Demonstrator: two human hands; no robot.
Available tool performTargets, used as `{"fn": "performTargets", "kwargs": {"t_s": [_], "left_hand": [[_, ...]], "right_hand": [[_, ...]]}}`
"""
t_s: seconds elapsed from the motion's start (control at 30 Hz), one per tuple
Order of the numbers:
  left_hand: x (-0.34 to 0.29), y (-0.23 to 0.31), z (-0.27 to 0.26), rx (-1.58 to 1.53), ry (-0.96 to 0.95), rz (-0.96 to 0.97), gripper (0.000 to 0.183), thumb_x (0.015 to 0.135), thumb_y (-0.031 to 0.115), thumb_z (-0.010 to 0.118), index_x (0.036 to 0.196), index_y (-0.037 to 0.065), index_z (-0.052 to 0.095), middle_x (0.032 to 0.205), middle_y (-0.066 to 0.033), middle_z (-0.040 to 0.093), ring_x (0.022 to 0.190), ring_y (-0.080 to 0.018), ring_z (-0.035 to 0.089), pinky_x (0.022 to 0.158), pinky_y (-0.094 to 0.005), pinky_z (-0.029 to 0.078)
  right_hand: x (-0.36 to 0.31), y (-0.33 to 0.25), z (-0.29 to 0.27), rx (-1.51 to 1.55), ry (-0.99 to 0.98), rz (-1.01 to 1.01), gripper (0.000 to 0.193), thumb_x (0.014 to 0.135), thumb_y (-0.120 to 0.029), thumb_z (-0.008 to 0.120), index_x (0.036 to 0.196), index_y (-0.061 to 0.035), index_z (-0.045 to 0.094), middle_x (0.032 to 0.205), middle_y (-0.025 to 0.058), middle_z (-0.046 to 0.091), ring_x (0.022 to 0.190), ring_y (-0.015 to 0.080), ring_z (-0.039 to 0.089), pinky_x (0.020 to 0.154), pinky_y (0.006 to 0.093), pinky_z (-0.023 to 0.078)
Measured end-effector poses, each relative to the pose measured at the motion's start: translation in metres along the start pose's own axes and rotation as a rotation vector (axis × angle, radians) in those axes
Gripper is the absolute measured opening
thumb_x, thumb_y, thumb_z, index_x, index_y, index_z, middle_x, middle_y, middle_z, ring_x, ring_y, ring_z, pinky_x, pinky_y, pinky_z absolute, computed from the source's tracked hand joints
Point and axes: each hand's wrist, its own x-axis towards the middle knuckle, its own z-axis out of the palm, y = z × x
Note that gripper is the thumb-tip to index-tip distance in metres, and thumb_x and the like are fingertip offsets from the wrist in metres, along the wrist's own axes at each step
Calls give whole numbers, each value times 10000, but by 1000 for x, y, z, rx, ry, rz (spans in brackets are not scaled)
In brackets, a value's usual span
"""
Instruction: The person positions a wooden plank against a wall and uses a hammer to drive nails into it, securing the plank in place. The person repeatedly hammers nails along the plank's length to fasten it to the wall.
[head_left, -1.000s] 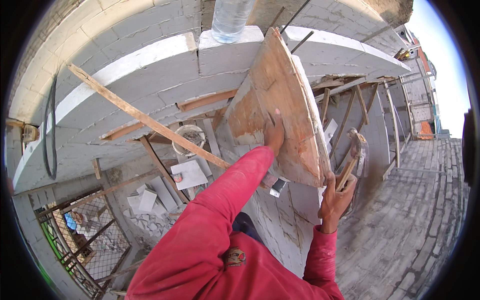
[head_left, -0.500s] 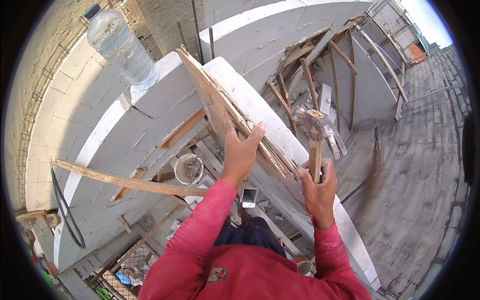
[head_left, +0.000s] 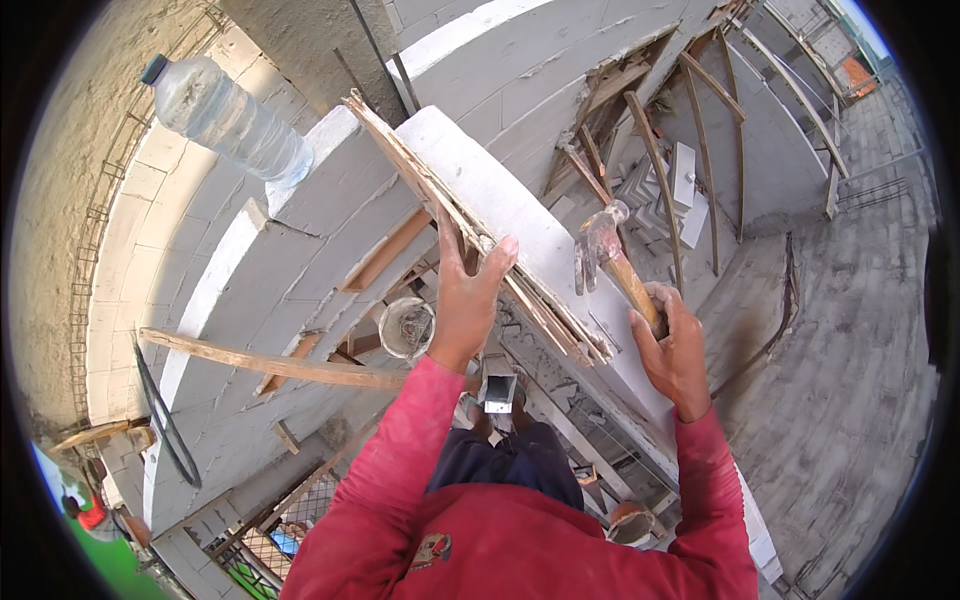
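Observation:
My left hand (head_left: 465,305) grips the edge of a thin, splintered wooden board (head_left: 548,318), with the thumb on the near side and the fingers along its left face. The board lies slanted on edge along the white block wall (head_left: 470,160). In my right hand (head_left: 678,350) is a claw hammer (head_left: 630,283), held by its wooden handle. Its head is raised beside the board's near end, with the claw turned to the left. The hammer does not touch the board.
A water bottle (head_left: 232,122) stands on the wall at upper left. Below are a dirty bucket (head_left: 407,328), a long wooden strip (head_left: 270,370) and an open-ended metal tube (head_left: 499,393). Wooden props (head_left: 655,185) lean at right. Another person (head_left: 90,513) is at far lower left.
The hammer has turned so its head leans left and its claw points left instead of right. My right hand has shifted slightly right. My left hand stays on the board.

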Motion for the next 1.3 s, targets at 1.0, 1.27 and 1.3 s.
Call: {"fn": "performTargets", "kwargs": {"t_s": [1.0, 1.27, 1.3], "left_hand": [[-23, -1, 4, 89, 243, -104, 1217, 872, 467, 796, 1653, -131, 79, 1622, -389, 343, 1513, -464, 411, 1252, -443, 345], [-39, -24, -32, -19, 126, 71, 880, 985, 278, 673, 1634, -108, 220, 1555, -255, 460, 1407, -315, 501, 1213, -385, 367], [-43, -28, -39, -48, 91, 106, 838, 999, 262, 651, 1636, -90, 237, 1523, -222, 491, 1376, -287, 518, 1195, -369, 384]], "right_hand": [[-11, -82, -7, 187, 107, 22, 357, 1064, -330, 713, 1215, -10, 665, 960, 42, 656, 880, 142, 626, 826, 309, 508], [-68, -75, 12, 322, 18, 289, 257, 1031, -215, 743, 1178, -7, 705, 993, 71, 696, 880, 158, 676, 803, 312, 528], [-71, -70, 12, 339, 10, 319, 237, 1020, -192, 753, 1164, -9, 713, 990, 67, 696, 870, 153, 674, 788, 308, 526]]}}
